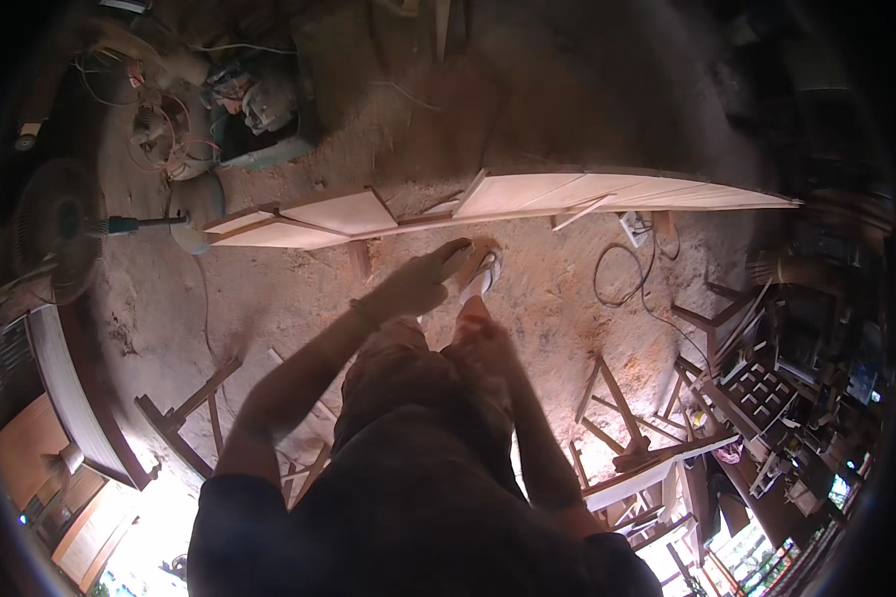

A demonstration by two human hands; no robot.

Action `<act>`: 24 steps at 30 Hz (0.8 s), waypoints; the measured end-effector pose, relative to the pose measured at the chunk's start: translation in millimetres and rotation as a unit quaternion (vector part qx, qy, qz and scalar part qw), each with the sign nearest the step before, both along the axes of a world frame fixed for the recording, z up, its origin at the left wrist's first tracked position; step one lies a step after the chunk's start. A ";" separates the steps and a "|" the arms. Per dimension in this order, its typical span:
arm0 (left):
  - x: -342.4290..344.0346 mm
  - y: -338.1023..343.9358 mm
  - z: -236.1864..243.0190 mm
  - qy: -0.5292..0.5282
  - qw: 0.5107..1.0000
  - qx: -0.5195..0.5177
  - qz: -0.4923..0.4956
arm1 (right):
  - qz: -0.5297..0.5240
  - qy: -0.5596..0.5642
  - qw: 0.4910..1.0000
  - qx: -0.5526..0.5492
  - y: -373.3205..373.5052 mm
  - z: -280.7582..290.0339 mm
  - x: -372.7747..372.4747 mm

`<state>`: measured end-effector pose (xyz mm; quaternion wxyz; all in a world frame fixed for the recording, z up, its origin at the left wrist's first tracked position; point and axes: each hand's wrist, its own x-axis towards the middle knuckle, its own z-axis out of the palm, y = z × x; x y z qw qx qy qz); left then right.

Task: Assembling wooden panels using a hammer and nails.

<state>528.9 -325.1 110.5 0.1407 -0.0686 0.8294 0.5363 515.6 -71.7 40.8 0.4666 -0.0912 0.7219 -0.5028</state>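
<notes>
Bare earthen floor [299, 298] is spread across a dim workshop. At the far left a standing fan [65, 229] is seen, and a dusty machine [269, 104] is set in the upper left. Across the upper middle, a long pale wooden panel [577, 194] is stretched. Near its lower edge the left hand [436, 271] is held, thumb apart from the fingers; whether the edge is touched cannot be told. Just beside it a sandalled foot [485, 271] is planted. The right forearm [528, 428] is held along the thigh; its hand is not clearly distinguished, so its grip cannot be told. Farther right, a dark cable [619, 303] is looped, and wooden frames [620, 398] are gathered lower right.
</notes>
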 end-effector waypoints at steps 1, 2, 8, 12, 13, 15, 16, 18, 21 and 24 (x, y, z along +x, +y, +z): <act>1.1 -15.6 19.8 0.005 0.997 -0.053 -0.061 | -0.032 -0.040 0.996 0.072 1.1 6.9 -30.0; -0.6 -28.0 38.8 0.019 0.994 -0.078 -0.068 | -0.018 0.039 0.998 0.047 3.2 18.1 -50.7; -7.2 -72.0 138.0 0.035 0.998 -0.039 -0.032 | -0.048 0.288 0.955 0.054 -33.1 95.0 -153.8; -19.4 -79.5 165.8 -0.004 0.987 -0.161 -0.023 | 0.031 0.442 0.896 0.002 -80.8 108.7 -205.4; -22.3 -80.9 169.3 -0.016 0.992 -0.127 -0.004 | 0.049 0.483 0.874 -0.026 -96.9 101.8 -218.4; -32.2 -85.1 174.9 -0.062 0.996 -0.058 0.037 | 0.102 0.545 0.830 -0.052 -118.2 84.0 -242.5; -36.1 -83.9 176.2 -0.048 0.994 -0.095 0.013 | 0.138 0.566 0.811 -0.048 -126.5 73.3 -253.8; -47.4 -81.7 177.9 -0.029 0.985 -0.169 -0.019 | 0.235 0.557 0.796 0.005 -137.7 52.0 -274.1; -66.4 -80.9 178.9 -0.076 0.990 -0.117 -0.029 | 0.377 0.474 0.792 0.078 -134.2 23.9 -285.8; -84.9 -80.7 173.1 -0.046 0.994 -0.092 -0.028 | 0.330 0.503 0.798 0.038 -123.5 4.6 -282.0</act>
